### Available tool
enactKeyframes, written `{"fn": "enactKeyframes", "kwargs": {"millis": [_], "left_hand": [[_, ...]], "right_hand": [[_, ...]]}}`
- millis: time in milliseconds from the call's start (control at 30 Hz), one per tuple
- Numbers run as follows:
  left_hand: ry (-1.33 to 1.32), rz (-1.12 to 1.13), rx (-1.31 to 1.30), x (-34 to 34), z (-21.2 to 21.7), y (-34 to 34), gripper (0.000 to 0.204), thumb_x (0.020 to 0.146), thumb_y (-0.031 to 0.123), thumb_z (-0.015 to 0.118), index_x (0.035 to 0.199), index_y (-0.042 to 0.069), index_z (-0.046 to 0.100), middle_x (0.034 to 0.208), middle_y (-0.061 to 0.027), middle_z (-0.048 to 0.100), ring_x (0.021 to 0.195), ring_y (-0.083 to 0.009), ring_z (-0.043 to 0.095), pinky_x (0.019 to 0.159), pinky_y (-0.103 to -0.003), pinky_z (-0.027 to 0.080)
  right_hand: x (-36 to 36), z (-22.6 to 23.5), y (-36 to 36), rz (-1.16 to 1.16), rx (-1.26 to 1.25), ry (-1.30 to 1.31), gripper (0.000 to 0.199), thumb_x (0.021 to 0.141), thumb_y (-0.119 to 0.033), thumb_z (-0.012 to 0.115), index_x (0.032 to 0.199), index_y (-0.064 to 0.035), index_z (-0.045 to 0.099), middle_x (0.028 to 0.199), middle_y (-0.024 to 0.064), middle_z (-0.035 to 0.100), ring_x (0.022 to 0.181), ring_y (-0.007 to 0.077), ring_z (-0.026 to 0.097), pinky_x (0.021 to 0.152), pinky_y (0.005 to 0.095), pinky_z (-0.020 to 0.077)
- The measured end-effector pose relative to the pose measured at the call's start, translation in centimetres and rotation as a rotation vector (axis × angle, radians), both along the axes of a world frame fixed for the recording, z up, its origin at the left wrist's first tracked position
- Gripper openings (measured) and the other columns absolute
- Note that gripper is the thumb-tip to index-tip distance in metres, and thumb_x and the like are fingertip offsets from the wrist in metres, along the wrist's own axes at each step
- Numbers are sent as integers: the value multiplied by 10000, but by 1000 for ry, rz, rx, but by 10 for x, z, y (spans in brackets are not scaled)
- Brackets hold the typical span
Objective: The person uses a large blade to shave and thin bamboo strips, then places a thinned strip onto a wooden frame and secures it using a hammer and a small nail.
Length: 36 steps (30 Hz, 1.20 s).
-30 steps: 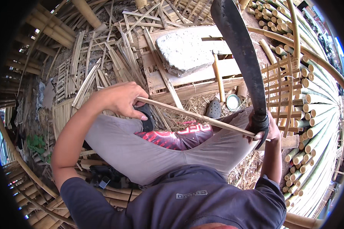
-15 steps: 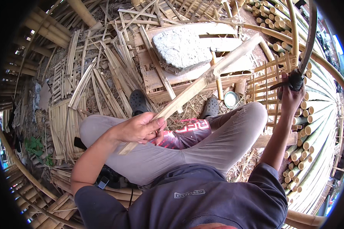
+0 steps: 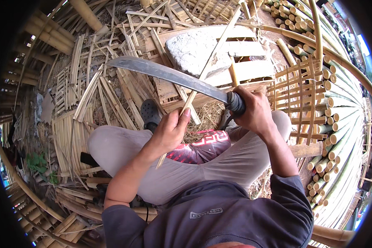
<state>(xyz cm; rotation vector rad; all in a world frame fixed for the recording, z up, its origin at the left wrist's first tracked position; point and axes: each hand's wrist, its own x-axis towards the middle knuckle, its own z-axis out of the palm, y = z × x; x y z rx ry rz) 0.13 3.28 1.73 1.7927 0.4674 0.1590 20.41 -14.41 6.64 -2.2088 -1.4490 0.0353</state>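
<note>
My left hand [image 3: 172, 130] is closed around a long bamboo strip [image 3: 220, 44], whose narrow edge faces up. The strip slants from above my lap toward the far right, over the white stone block [image 3: 190, 48]. In my right hand [image 3: 253, 108] is the dark wrapped handle of a machete [image 3: 163, 73]. Its long curved blade points left and crosses the strip just beyond my left fingers. Whether the edge touches the strip I cannot tell. A patterned cloth [image 3: 206, 145] in red, black and white lies between my legs.
The stone rests on a low wooden platform [image 3: 250, 74], where a hammer-like tool [image 3: 234, 71] with a wooden handle also lies. Split bamboo strips [image 3: 126, 82] cover the ground at left. Cut bamboo poles [image 3: 334, 136] are stacked at right, beside a bamboo lattice [image 3: 299, 93].
The machete has swung from raised at far right to across the strip in front of me. My left hand has moved right and turned the strip on edge, more upright.
</note>
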Motion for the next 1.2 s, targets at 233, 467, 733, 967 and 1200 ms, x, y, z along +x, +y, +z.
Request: {"fn": "enactKeyframes", "kwargs": {"millis": [233, 467, 733, 967, 1200], "left_hand": [[-46, 99, 246, -2, -2, -4, 298, 1054, 237, 507, 923, -26, 552, 703, -236, 587, 655, -455, 559, 621, -509, 418], [-74, 77, 289, 0, 7, 0, 364, 1080, 267, 442, 910, -36, 550, 594, -166, 512, 540, -348, 502, 559, -446, 395], [-65, 25, 265, -2, 10, -8, 350, 1074, 248, 462, 896, -40, 553, 585, -151, 507, 523, -284, 506, 542, -422, 395], [-98, -67, 219, 0, 10, -14, 362, 1074, 256, 464, 877, -36, 548, 551, -113, 494, 489, -193, 469, 512, -394, 391], [93, -128, 201, 4, 13, -19, 257, 1019, 188, 536, 929, -51, 567, 712, -268, 589, 691, -492, 571, 639, -553, 426]], "right_hand": [[-16, -3, 21, 24, -150, -35, 404, 625, -93, 763, 1003, -121, 621, 738, 140, 684, 699, 388, 683, 619, 476, 540], [-5, 2, 27, 56, -140, -168, 431, 612, -130, 792, 966, -84, 550, 688, 133, 656, 658, 380, 679, 596, 481, 553], [21, 15, 22, -141, -51, -307, 277, 683, -62, 721, 939, -97, 622, 685, 144, 655, 648, 361, 673, 593, 461, 523], [43, 25, -7, -196, -103, -350, 354, 656, -65, 727, 993, -102, 624, 698, 151, 659, 672, 367, 682, 605, 466, 525], [35, 18, -21, -213, -201, -323, 283, 709, -70, 690, 966, -98, 576, 734, 124, 684, 665, 360, 692, 593, 473, 539]]}}
